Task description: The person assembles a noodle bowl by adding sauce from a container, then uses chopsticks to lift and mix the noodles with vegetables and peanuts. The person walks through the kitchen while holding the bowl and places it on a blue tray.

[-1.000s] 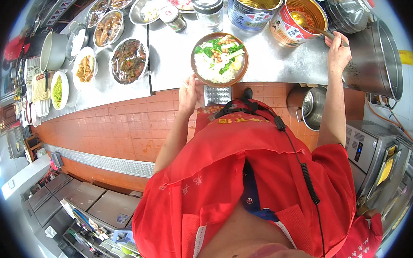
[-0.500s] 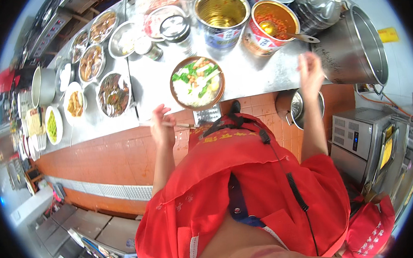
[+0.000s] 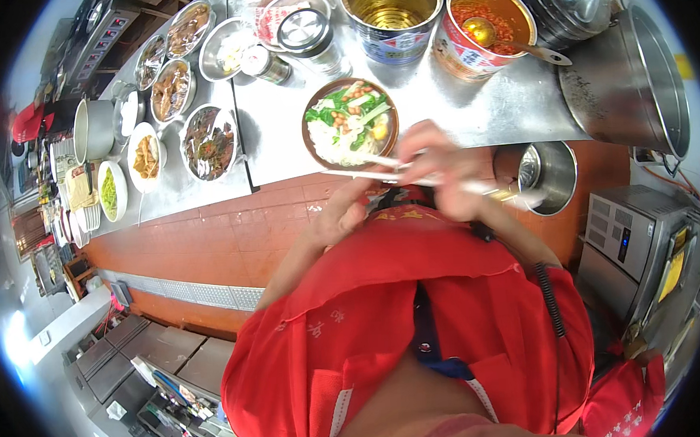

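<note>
A brown-rimmed bowl (image 3: 311,148) of noodles, green vegetables and nuts stands near the front edge of the steel table. Just in front of it, my right hand (image 3: 446,170) is closed around a pair of pale chopsticks (image 3: 355,173); motion blurs the hand. The chopsticks' thin tips point left, below the bowl, slightly spread, and their thick ends trail to the right. My left hand (image 3: 343,212) is close by on the left, below the tips, its fingers loosely bent and one reaching toward the sticks. Whether that finger touches them is unclear.
Behind the bowl are an open tin (image 3: 394,42), a tin of red sauce with a ladle (image 3: 479,34), and lidded jars (image 3: 306,43). Dishes of food (image 3: 210,143) line the left. A tall steel pot (image 3: 628,85) bounds the right; another pot (image 3: 554,180) sits lower.
The chopsticks have passed from my left hand to my right. My right hand has come in from the right, and my left has moved inward. The view has shifted slightly.
</note>
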Tool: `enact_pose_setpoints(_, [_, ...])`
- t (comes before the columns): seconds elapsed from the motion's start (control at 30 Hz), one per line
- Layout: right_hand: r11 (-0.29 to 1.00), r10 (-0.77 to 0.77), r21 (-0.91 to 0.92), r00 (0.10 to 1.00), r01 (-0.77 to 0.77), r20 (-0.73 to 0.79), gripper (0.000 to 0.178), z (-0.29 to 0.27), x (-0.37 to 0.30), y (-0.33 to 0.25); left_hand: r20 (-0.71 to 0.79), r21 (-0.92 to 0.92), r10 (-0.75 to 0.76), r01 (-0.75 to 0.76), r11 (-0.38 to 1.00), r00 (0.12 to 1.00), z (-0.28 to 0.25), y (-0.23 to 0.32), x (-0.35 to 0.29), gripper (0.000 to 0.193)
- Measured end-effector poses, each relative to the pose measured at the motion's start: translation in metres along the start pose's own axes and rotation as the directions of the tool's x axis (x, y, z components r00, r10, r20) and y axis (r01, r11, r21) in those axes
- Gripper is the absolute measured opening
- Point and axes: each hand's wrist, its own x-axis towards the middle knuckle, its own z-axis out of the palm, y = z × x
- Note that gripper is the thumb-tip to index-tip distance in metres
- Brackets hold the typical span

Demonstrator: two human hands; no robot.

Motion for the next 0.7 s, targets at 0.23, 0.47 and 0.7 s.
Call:
enact_pose_setpoints(0.23, [0.616, 0.729, 0.067, 0.536, -0.785, -0.426, 0.034, -0.046, -0.017, 0.004, -0.661, -0.322, -0.397, 0.238, 0.916, 0.636, -0.117, -0.066, -0.036, 0.057])
enact_pose_setpoints(0.47, [0.336, 0.924, 0.168, 0.289, -0.927, -0.251, 0.041, 0.112, -0.049, 0.133, -0.197, -0.315, -0.405, 0.333, 0.889, 0.893, -0.225, -0.115, -0.013, 0.065])
enact_pose_setpoints(0.7, [0.335, 0.797, -0.233, 0.406, -0.913, -0.447, 0.035, 0.150, -0.041, 0.119, -0.281, 0.030, -0.381, 0.405, 0.914, 0.881, -0.219, -0.100, -0.025, 0.062])
